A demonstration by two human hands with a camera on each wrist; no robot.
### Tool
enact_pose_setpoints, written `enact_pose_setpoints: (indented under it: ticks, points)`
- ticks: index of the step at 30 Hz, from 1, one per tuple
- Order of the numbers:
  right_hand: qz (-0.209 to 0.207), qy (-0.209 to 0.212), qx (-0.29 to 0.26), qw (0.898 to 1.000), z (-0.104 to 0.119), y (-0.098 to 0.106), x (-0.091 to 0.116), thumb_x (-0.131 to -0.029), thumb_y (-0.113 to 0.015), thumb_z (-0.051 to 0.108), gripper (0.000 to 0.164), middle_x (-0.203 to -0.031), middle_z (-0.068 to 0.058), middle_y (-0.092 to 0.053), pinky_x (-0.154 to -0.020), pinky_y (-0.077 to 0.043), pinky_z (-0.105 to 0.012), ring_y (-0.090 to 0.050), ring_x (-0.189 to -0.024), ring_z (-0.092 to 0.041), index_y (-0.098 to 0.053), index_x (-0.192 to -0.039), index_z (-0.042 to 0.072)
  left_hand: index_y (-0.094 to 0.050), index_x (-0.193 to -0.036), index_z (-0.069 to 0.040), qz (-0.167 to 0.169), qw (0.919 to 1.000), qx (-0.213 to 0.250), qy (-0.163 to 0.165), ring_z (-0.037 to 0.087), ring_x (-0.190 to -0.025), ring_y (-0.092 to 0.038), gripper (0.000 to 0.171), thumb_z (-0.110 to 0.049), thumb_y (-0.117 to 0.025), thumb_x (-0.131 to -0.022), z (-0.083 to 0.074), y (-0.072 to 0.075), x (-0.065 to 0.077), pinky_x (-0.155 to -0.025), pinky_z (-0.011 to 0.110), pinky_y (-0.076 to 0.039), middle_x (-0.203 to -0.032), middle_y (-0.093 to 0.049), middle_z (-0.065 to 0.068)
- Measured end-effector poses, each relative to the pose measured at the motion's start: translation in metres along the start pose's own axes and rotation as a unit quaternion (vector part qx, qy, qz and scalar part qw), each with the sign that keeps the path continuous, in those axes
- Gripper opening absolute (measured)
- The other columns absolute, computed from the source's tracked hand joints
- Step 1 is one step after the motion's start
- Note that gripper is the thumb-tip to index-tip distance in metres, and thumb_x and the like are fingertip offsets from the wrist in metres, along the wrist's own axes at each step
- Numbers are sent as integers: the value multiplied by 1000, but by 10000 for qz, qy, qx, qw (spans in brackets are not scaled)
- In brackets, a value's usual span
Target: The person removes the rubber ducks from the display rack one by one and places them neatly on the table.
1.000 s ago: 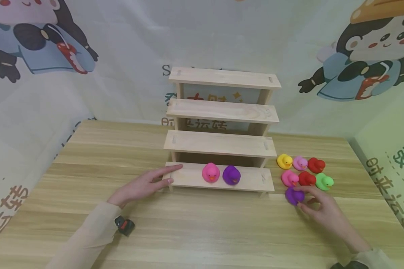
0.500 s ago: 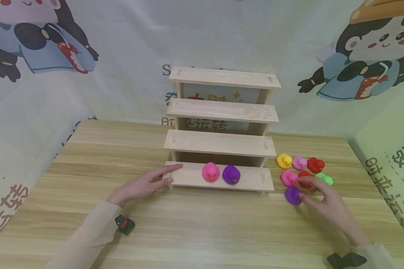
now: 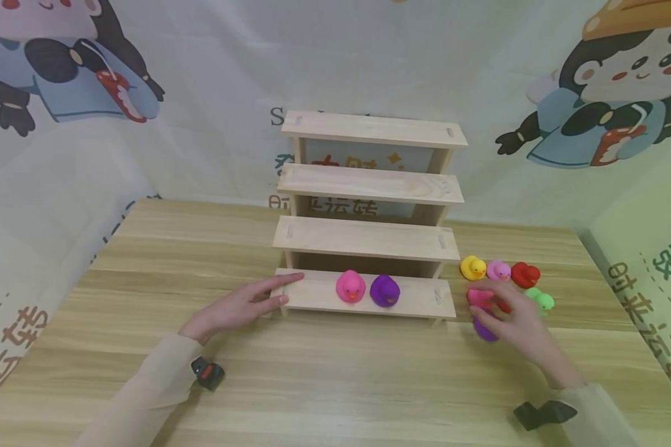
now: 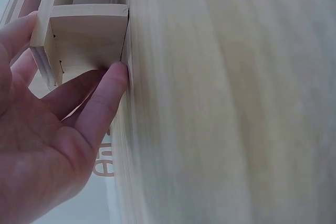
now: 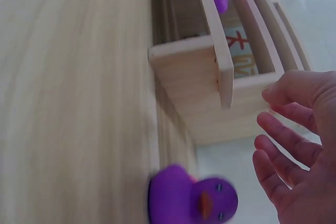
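My left hand (image 3: 232, 310) rests at the left end of the lowest step of a wooden stepped rack (image 3: 363, 239). In the left wrist view its fingers touch the end panel (image 4: 89, 38). My right hand (image 3: 517, 316) hovers over the toy ducks right of the rack, fingers apart and nothing seen between them in the right wrist view. Beneath it lie a pink duck (image 3: 479, 299) and a purple duck (image 3: 485, 330), both partly covered; a red duck there is mostly hidden. On the lowest step stand another pink duck (image 3: 350, 287) and another purple duck (image 3: 385, 291).
Around the right hand are a yellow duck (image 3: 473, 267), a light purple duck (image 3: 499, 270), a red duck (image 3: 526, 274) and a green duck (image 3: 541, 300). All sit on the wooden table (image 3: 335, 385). A printed cloth (image 3: 218, 112) hangs behind the rack.
My right hand has let go of the purple duck on the table and moved left and slightly farther back, over the pink duck. The left hand has stayed in place.
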State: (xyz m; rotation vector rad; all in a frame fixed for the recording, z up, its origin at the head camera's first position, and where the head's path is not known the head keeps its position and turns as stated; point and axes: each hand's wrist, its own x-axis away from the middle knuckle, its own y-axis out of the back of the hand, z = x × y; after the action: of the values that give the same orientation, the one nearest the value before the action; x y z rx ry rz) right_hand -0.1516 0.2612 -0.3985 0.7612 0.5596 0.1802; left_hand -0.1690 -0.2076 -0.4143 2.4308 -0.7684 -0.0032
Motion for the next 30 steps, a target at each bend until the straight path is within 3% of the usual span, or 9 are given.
enact_pose_setpoints:
  ticks: [4, 10, 21, 30]
  points:
    - [-20, 34, -90, 10000, 7, -6, -8, -75, -75, -12, 42, -105, -13, -66, -65, -48, -22, -53, -87, -15, -65, -114, 1, -35, -150, -33, -15, 10000, 13, 25, 37, -140, -23, 51, -39, -48, -101, -1, 0, 1, -106, 65, -20, -156, -27, 7]
    - [-73, 284, -465, 9985, 15, -14, -19, -76, -73, -13, 42, -112, -11, -66, -87, -41, -15, -52, -102, -5, -65, -115, 1, -36, -150, -33, -45, 10000, 5, -34, 36, -140, -24, 50, -37, -49, -101, 0, 0, 0, -106, 65, -21, -156, -28, 7]
    - [48, 492, -1210, 9914, 21, -34, -33, -76, -72, -15, 43, -116, -13, -64, -85, -47, -20, -54, -108, -13, -65, -116, 0, -38, -149, -33, -66, 10000, 57, 10, 36, -140, -23, 50, -38, -50, -101, 1, 0, 0, -106, 65, -20, -156, -28, 6]
    - [197, 230, -1064, 9939, 30, -43, -41, -81, -72, -8, 38, -117, -8, -65, -85, -50, -26, -60, -101, -27, -65, -117, 4, -38, -149, -33, -85, 10000, 24, -32, 36, -140, -25, 50, -37, -50, -101, 0, 0, 0, -106, 65, -22, -155, -30, 6]
